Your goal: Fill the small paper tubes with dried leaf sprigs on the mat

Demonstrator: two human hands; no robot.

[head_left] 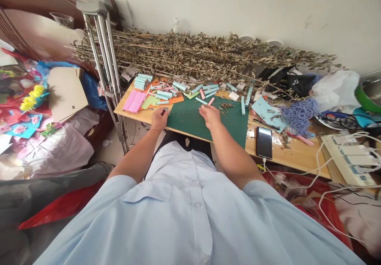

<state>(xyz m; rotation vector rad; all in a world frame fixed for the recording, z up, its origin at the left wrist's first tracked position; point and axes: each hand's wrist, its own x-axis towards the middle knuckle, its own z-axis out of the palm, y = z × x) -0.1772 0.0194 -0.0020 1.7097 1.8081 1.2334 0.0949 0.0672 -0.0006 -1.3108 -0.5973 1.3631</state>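
My left hand is closed over the left edge of the green mat, its fingers pinched on something small I cannot make out. My right hand is over the middle of the mat, fingers apart, just below a pink paper roll and a thin blue roll. Several blue rolls lie beyond both hands, with a stack of them at the back left. Pink paper lies left of my left hand. Dry leaf crumbs are scattered on the mat.
Dried stalks run along the wall. Metal crutches stand at the table's left. On the right are a phone with a cable, light blue paper, purple yarn and a power strip.
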